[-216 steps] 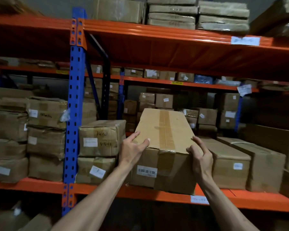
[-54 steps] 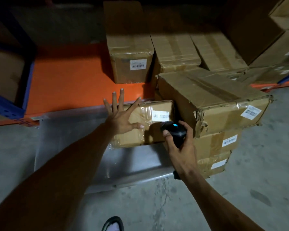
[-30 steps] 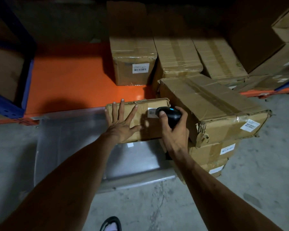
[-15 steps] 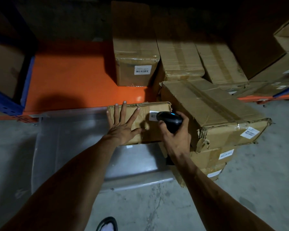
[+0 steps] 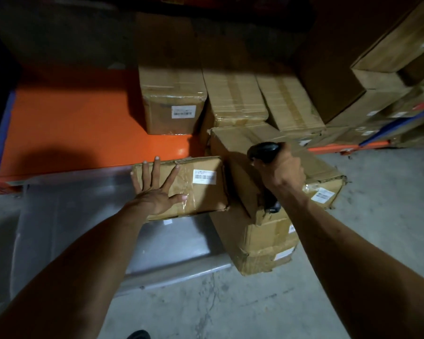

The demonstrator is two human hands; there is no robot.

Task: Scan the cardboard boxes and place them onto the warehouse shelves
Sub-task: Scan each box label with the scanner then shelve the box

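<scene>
No text can be read. White barcode labels (image 5: 204, 176) sit on the brown cardboard boxes (image 5: 201, 189). Their print is too blurred to make out

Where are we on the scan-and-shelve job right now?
Done, apparently: several boxes sit on the orange shelf, one labelled box at its front. In hand: the left hand lies flat on a small box, its barcode label uncovered, while the right hand grips the scanner. Left: shelving this box, then the stack of boxes on the floor.
</scene>
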